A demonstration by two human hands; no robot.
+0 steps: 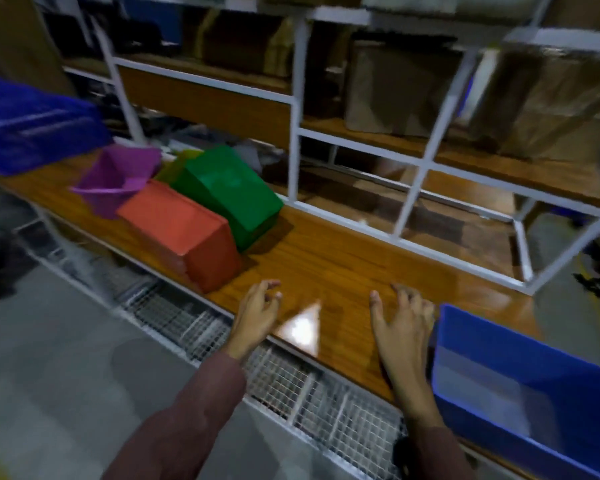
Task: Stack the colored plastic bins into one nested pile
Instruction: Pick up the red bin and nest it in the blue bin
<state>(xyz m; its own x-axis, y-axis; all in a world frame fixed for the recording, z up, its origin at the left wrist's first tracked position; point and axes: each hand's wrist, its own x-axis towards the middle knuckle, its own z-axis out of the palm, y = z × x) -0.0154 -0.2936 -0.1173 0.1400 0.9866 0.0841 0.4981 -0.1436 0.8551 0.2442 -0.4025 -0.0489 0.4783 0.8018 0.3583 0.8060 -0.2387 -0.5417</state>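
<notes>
On a wooden shelf (pixel 343 258) a red bin (pixel 177 230) and a green bin (pixel 226 192) lie upside down side by side at the left. Behind them a purple bin (pixel 115 178) stands open side up, and a yellowish bin (pixel 174 168) peeks out between purple and green. A blue bin (pixel 520 386) stands open side up at the right front. My left hand (pixel 257 313) hovers empty over the shelf's front edge, fingers apart, right of the red bin. My right hand (pixel 402 323) is spread over the wood, just left of the blue bin, holding nothing.
A large dark blue crate (pixel 32 123) sits at the far left. A white metal rack (pixel 295 109) with cardboard boxes (pixel 395 88) rises behind the shelf. Wire mesh (pixel 291 382) runs below the front edge, with grey floor (pixel 49 375) beneath.
</notes>
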